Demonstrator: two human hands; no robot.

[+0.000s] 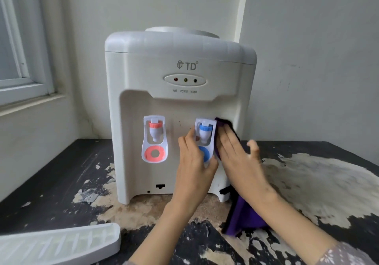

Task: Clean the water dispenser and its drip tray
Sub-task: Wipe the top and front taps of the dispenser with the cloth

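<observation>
purple cloth [246, 215] under right hand [238, 154] fingers

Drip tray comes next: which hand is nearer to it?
Left. The left hand grips the blue tap, up and right of the drip tray; the right hand, pressing the purple cloth, is farther right.

Bare hands [194, 162], pale floral-print sleeve [346, 254] — right wrist
</observation>
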